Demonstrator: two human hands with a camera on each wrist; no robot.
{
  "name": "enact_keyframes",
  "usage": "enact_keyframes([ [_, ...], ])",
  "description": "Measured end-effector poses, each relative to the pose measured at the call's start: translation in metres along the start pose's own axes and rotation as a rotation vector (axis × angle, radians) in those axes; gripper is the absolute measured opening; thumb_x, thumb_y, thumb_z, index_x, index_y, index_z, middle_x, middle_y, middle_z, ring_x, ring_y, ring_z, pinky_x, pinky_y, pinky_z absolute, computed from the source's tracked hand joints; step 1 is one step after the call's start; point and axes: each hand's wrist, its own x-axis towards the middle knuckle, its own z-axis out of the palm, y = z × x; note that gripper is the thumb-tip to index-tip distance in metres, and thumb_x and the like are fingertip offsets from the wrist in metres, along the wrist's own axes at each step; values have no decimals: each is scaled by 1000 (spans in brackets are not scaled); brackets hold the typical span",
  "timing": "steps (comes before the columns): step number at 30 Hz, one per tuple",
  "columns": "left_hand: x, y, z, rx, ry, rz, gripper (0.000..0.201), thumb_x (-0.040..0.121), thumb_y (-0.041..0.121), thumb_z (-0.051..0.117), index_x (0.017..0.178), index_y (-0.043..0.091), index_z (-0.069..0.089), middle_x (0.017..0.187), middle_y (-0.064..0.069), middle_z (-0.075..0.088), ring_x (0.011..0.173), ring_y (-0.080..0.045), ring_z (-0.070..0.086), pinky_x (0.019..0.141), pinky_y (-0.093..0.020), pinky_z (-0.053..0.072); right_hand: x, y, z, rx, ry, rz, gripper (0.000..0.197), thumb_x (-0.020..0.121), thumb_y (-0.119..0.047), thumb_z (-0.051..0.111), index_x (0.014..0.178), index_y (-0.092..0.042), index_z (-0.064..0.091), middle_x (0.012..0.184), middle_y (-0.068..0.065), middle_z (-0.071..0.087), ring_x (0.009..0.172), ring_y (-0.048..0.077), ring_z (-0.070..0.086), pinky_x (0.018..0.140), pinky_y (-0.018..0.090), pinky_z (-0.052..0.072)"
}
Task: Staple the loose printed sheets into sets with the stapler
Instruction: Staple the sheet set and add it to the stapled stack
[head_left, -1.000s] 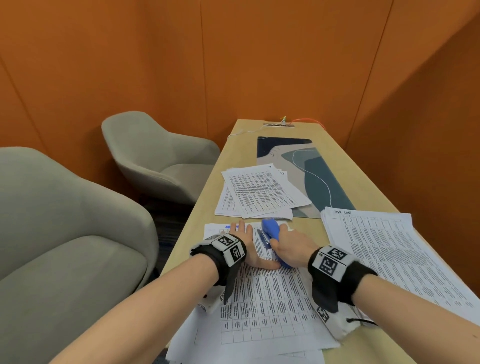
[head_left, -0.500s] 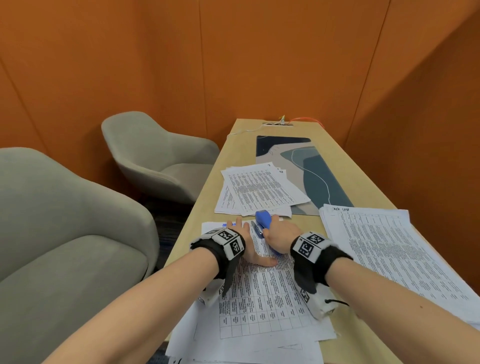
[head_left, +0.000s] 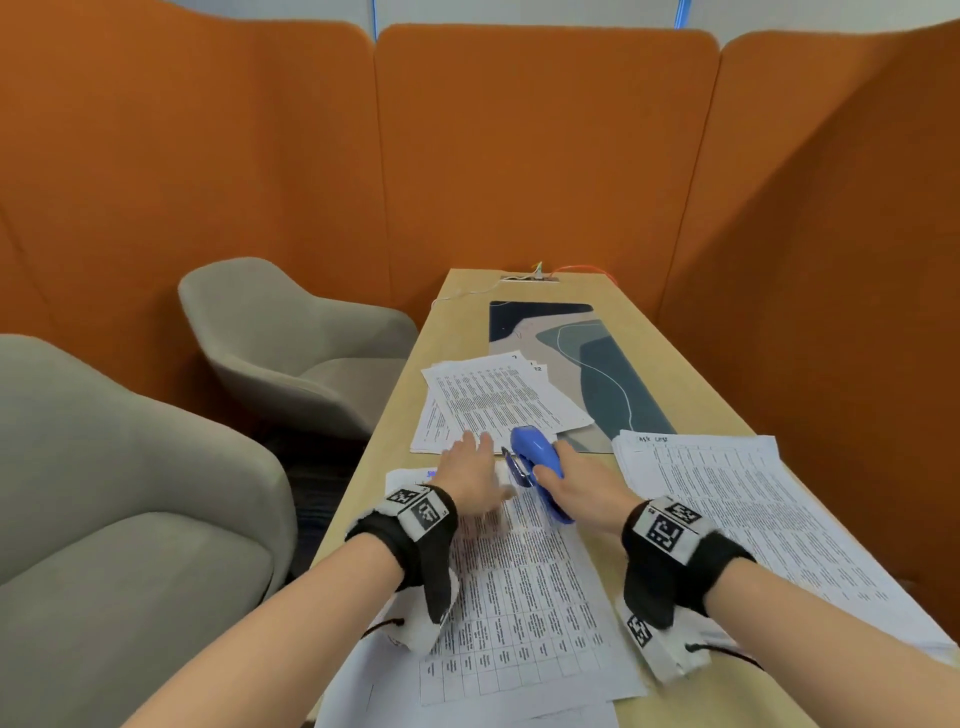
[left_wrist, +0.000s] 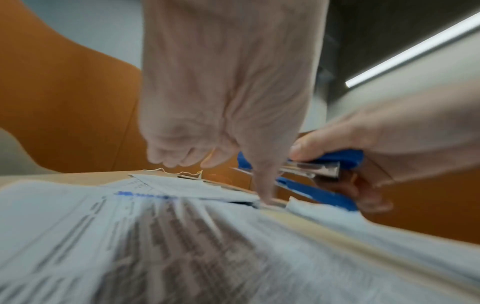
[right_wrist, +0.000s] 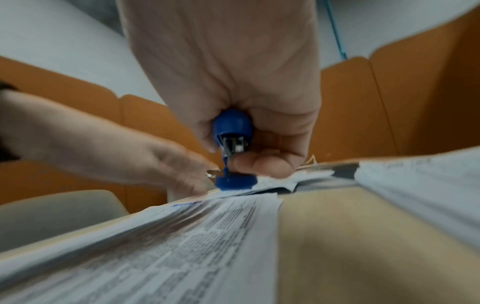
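Observation:
A set of printed sheets (head_left: 519, 597) lies in front of me on the wooden table (head_left: 675, 364). My left hand (head_left: 470, 457) rests on the set's top edge with fingers straight. In the left wrist view its thumb (left_wrist: 263, 185) touches the paper. My right hand (head_left: 553, 470) grips the blue stapler (head_left: 532, 452) just right of the left hand, at the sheets' top edge. In the right wrist view the stapler (right_wrist: 232, 131) stands with its jaws apart, its base on the paper's corner. The left wrist view shows the stapler (left_wrist: 314, 170) with its metal magazine bare.
A thick stack of loose sheets (head_left: 753, 519) lies at the right. Another pile of sheets (head_left: 498, 400) sits farther along, partly on a blue-grey desk mat (head_left: 602, 364). Two grey armchairs (head_left: 291, 343) stand left of the table. Orange padded walls (head_left: 519, 156) close in the booth.
The right hand pushed the stapler forward and left onto the sheets' top edge, then drew back a little; its jaws now stand apart. The left hand stayed on the paper. The head view tilted up.

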Motion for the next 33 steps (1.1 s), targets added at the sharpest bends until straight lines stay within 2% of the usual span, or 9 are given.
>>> enact_keyframes([
  [3, 3, 20, -16, -624, 85, -4, 37, 94, 1, 42, 130, 2, 46, 109, -17, 63, 92, -26, 64, 85, -34, 50, -13, 5, -10, -2, 123, -15, 32, 99, -34, 34, 123, -13, 41, 101, 9, 61, 89, 30, 60, 81, 39, 48],
  [5, -2, 32, -21, -1010, 11, -56, 20, 92, -5, 41, 108, -4, 53, 82, -16, 61, 67, -23, 59, 70, -31, 53, -18, 7, -16, 3, 170, 1, 33, 99, -37, 34, 124, -16, 39, 103, 9, 60, 89, 32, 60, 80, 40, 49],
  [7, -5, 40, -22, -1161, -97, -51, 9, 92, -1, 50, 96, -3, 57, 79, -17, 62, 68, -23, 60, 77, -32, 54, -21, 10, -21, -2, 200, 18, 36, 98, -38, 34, 128, -18, 37, 109, 12, 61, 90, 35, 60, 79, 39, 47],
  [11, -2, 46, -15, -1165, -107, -1, 11, 87, 0, 64, 96, -1, 58, 85, -16, 64, 69, -18, 63, 74, -27, 55, -28, 14, -27, -46, 221, 8, 37, 100, -37, 33, 130, -16, 37, 114, 12, 60, 90, 32, 58, 73, 35, 41],
  [20, 11, 58, -8, -1287, -11, -90, 5, 87, -7, 58, 89, -3, 59, 75, -13, 62, 66, -20, 64, 75, -27, 56, -34, 17, -27, -108, 212, 33, 37, 99, -38, 33, 129, -16, 35, 111, 13, 62, 94, 36, 59, 70, 35, 38],
  [24, 13, 57, -16, -1387, -12, -92, 8, 87, -7, 58, 93, -4, 61, 79, -15, 64, 62, -19, 65, 56, -22, 58, -40, 22, -28, -112, 198, 23, 36, 99, -37, 32, 130, -17, 33, 102, 12, 63, 88, 35, 60, 71, 36, 42],
  [27, 19, 54, -22, -1373, 79, -105, 7, 87, -9, 58, 85, -3, 61, 78, -15, 62, 67, -21, 62, 54, -21, 57, -49, 29, -28, -144, 174, 34, 36, 99, -38, 32, 129, -19, 34, 92, 6, 59, 82, 31, 57, 68, 33, 38],
  [30, 26, 44, -30, -1157, 260, -72, 7, 85, -8, 61, 89, -4, 66, 74, -13, 64, 66, -20, 62, 57, -20, 57, -57, 39, -24, -242, 109, 126, 36, 99, -40, 30, 123, -15, 39, 103, 10, 62, 87, 30, 56, 69, 32, 35],
  [33, 23, 40, -33, -810, 365, 7, 13, 82, -1, 66, 73, 9, 67, 71, -8, 66, 68, -19, 65, 73, -31, 60, -56, 48, -15, -303, 53, 243, 40, 99, -41, 29, 121, -10, 42, 121, 12, 59, 108, 31, 58, 76, 34, 35],
])
